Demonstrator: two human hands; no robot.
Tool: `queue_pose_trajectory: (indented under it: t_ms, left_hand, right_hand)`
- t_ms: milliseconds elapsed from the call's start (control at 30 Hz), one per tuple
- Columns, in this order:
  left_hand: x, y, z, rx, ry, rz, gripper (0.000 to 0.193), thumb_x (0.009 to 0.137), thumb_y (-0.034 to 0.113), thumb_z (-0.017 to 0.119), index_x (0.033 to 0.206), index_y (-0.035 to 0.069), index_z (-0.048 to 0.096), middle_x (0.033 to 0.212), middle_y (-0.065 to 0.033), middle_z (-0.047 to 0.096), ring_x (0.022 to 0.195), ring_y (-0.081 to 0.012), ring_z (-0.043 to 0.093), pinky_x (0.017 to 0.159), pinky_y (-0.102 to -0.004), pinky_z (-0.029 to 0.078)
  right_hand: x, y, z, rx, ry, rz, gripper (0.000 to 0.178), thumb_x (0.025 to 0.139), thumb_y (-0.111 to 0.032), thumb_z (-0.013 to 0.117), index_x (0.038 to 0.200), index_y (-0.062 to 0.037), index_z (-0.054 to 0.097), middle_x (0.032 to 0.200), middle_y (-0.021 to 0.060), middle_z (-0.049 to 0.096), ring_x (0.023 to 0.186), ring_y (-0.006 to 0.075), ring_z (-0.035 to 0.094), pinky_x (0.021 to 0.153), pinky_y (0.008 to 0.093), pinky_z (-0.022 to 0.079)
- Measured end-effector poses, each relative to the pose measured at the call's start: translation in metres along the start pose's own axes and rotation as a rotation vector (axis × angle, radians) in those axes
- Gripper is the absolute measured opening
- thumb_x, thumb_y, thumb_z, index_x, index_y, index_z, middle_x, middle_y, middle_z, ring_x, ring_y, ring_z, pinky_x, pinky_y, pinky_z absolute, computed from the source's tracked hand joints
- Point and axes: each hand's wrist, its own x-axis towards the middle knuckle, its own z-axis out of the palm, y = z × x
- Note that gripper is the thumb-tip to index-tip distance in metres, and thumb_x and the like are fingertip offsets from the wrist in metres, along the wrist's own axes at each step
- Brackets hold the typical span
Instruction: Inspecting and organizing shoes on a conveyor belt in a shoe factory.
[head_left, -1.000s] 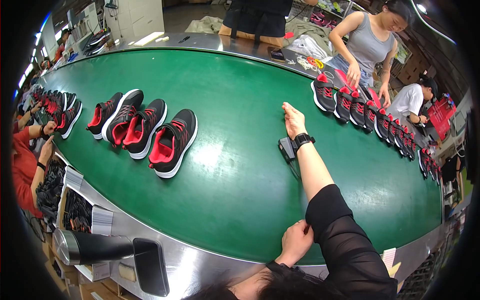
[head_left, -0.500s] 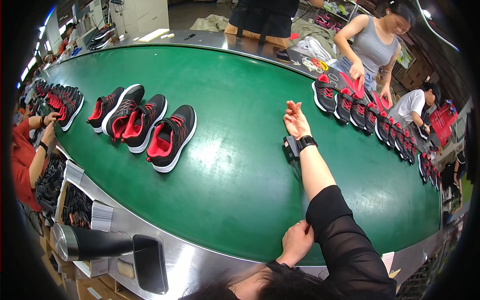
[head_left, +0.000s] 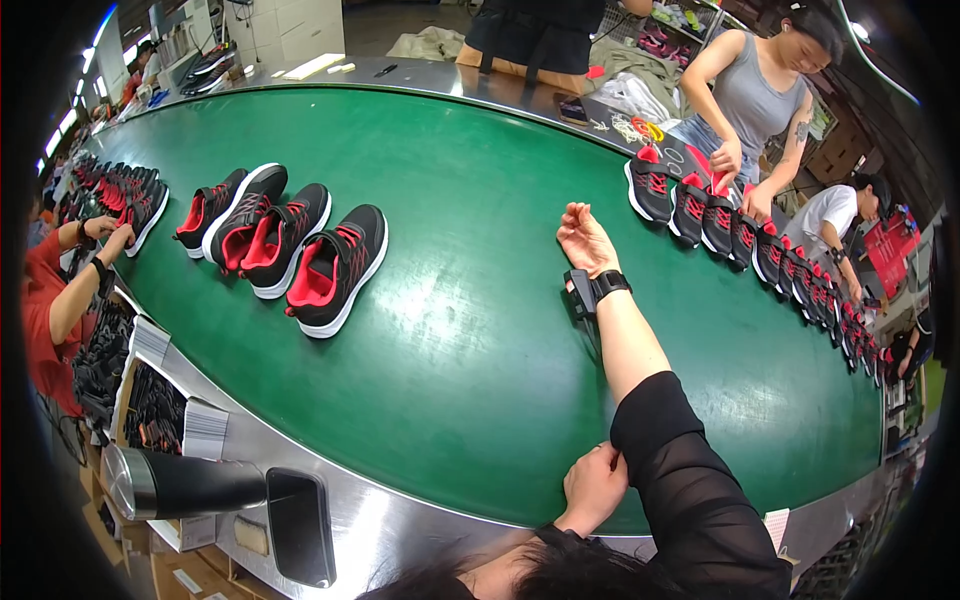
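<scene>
My right arm, in a black sleeve pushed up to the elbow, reaches over the green belt (head_left: 450, 400). My right hand (head_left: 587, 242) is above the belt, palm showing, its fingers loosely curled with nothing in them. A black watch-like strap with a small box (head_left: 580, 293) sits on that wrist. Close to the belt's near edge, my left hand (head_left: 594, 488) is closed at the black sleeve (head_left: 655, 430), its fingertips partly hidden. Left of my right hand, several black sneakers (head_left: 345, 268) with red linings and white soles rest on the belt, apart from both hands.
More sneakers (head_left: 740, 232) line the belt's right far edge, where a person in a grey top works on them. At far left, a person in red handles a shoe (head_left: 148, 217). A black phone (head_left: 300, 528), a tumbler (head_left: 185, 484) and boxes (head_left: 150, 410) occupy the near left.
My right hand's fingers have curled inward and the hand shifted slightly left. My left hand stays at the sleeve. The person in grey has lowered both hands to the sneakers.
</scene>
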Motion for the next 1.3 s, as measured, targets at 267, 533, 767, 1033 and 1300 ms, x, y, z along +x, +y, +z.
queue_pose_trajectory:
  t_ms: [267,533,767,1033,1300]
  left_hand:
    - [0.0,0.0,0.008,0.012,0.031,0.001,0.023,0.085,0.024,0.049,0.083,0.004,0.06,0.081,-0.0159,0.063,0.078,-0.0381,0.059,0.067,-0.0463,0.045]
    - [-0.001,-0.001,0.023,-0.17,-0.02,0.073,0.022,0.087,0.021,0.049,0.08,0.002,0.059,0.077,-0.017,0.061,0.074,-0.0375,0.059,0.064,-0.044,0.045]
    - [-0.004,0.005,0.033,-0.259,-0.123,0.104,0.022,0.087,0.022,0.054,0.079,0.002,0.06,0.067,-0.0096,0.057,0.059,-0.0202,0.053,0.057,-0.0311,0.042]
    - [-0.003,0.009,0.038,-0.292,-0.145,0.061,0.029,0.088,0.028,0.055,0.074,0.003,0.061,0.06,-0.0035,0.055,0.054,-0.0102,0.05,0.053,-0.0256,0.039]
    - [-0.002,0.009,0.047,-0.331,-0.162,0.033,0.028,0.088,0.027,0.055,0.074,0.003,0.061,0.06,-0.0018,0.055,0.053,-0.0088,0.049,0.053,-0.0245,0.039]
  right_hand:
    - [-0.001,0.002,0.008,0.016,0.14,0.009,0.016,0.086,-0.023,0.065,0.09,-0.0086,0.062,0.105,0.0031,0.06,0.088,0.0123,0.051,0.07,0.0233,0.043]
    - [0.006,-0.01,0.019,-0.078,0.235,-0.017,0.02,0.081,-0.022,0.071,0.093,-0.0094,0.062,0.103,0.0031,0.059,0.088,0.0115,0.052,0.072,0.0242,0.043]
    - [-0.006,-0.067,0.039,-0.41,0.176,0.014,0.041,0.073,-0.001,0.07,0.112,-0.005,0.059,0.123,-0.0015,0.052,0.101,0.0084,0.043,0.083,0.0255,0.037]
    - [-0.055,-0.097,0.03,-0.207,0.113,0.214,0.034,0.09,-0.026,0.059,0.117,-0.0064,0.057,0.116,-0.0015,0.057,0.096,0.0092,0.054,0.076,0.0227,0.043]
    - [-0.045,-0.14,-0.064,-0.419,0.787,-0.348,0.067,0.078,-0.004,0.069,0.128,-0.0145,0.025,0.121,0.0144,0.039,0.102,0.0265,0.05,0.075,0.0394,0.057]
